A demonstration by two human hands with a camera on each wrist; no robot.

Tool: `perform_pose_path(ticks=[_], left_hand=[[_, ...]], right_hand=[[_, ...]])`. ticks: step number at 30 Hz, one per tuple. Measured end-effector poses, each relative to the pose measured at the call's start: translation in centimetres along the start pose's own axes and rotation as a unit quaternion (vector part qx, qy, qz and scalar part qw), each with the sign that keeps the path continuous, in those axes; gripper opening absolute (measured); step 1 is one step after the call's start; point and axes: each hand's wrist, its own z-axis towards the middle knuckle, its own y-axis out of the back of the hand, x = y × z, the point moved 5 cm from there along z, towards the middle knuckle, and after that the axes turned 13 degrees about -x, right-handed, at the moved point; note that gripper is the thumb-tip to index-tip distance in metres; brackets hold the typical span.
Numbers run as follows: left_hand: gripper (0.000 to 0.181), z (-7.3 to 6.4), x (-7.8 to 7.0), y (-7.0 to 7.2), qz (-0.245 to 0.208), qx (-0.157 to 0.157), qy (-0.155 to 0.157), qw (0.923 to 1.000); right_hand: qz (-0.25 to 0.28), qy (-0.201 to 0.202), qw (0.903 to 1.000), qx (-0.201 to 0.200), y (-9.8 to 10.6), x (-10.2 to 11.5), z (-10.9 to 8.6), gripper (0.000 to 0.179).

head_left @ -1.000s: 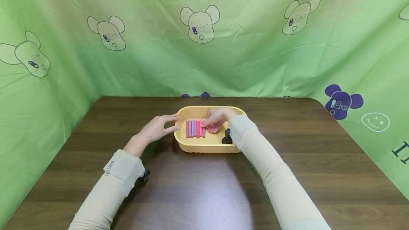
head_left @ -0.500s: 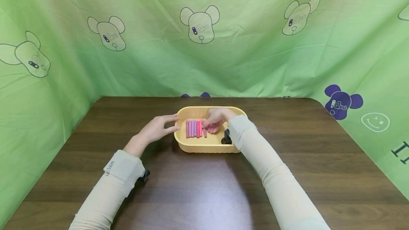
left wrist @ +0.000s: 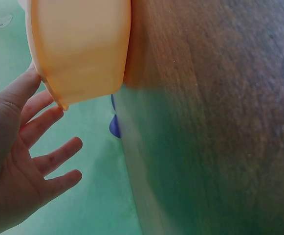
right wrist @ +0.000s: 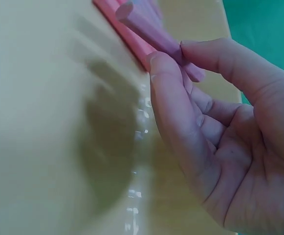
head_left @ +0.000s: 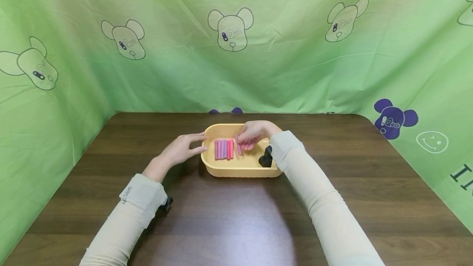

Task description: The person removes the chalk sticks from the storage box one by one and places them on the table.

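My right hand [head_left: 255, 134] pinches a slim mauve stick, chalk-like in look [right wrist: 154, 34], between thumb and forefinger. It tilts just above the yellow tray [head_left: 240, 173], to the right of a row of several purple and pink sticks [head_left: 223, 150] lying side by side. In the right wrist view, part of a pink stick [right wrist: 124, 32] shows behind the held one. My left hand [head_left: 180, 149] is at the tray's left end, fingers spread. In the left wrist view, its thumb and fingertips [left wrist: 54, 115] touch the tray rim, while the other fingers extend past it.
Beneath the tray is a dark wooden table [head_left: 229, 225]. A green printed curtain [head_left: 281, 77] encloses its back and sides. A black wrist camera [head_left: 266, 158] hangs from my right cuff over the tray's front right.
The mauve stick at the row's right end has been lifted and tilted, drawn slightly right by my right hand. The right forearm shifted slightly right; my left hand stays in place.
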Motion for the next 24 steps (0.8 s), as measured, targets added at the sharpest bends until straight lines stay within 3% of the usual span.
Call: perform_pose_path(ticks=[15, 24], left_hand=[[0.049, -0.1, 0.2, -0.2, 0.002, -0.001, 0.0, 1.0], [0.048, 0.0, 0.2, -0.2, 0.003, -0.007, -0.009, 0.9999]], right_hand=[[0.023, 0.018, 0.9993, -0.022, 1.6, -0.2, -1.3, 0.015], [0.025, 0.064, 0.9976, 0.002, 2.5, -0.1, -2.4, 0.02]])
